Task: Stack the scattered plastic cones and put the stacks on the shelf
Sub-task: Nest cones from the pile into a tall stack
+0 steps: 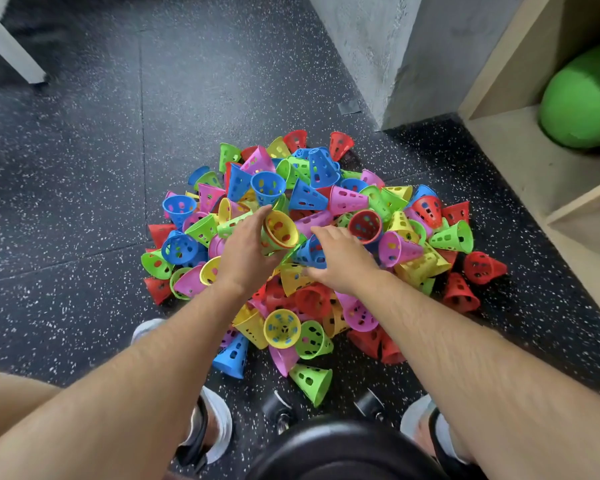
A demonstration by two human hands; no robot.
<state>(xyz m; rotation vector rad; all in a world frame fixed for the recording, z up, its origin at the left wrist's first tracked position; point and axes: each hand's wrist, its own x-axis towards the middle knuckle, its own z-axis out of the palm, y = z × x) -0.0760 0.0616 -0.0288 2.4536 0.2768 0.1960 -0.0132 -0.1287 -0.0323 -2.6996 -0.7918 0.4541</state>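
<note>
A big heap of small perforated plastic cones (343, 199) in red, blue, green, yellow and pink lies on the dark speckled floor in front of me. My left hand (243, 252) grips a yellow cone (281, 230) at the middle of the heap, its open mouth turned toward me. My right hand (340, 259) reaches over the pile just right of it, fingers curled down around a blue cone (309, 254). The wooden shelf (520, 147) stands at the right edge.
A green roll (582, 98) fills one shelf compartment. A grey concrete pillar (395, 57) rises behind the heap. A white leg (11, 46) stands at the far left. My feet and a black wheeled stool (329, 452) are below me.
</note>
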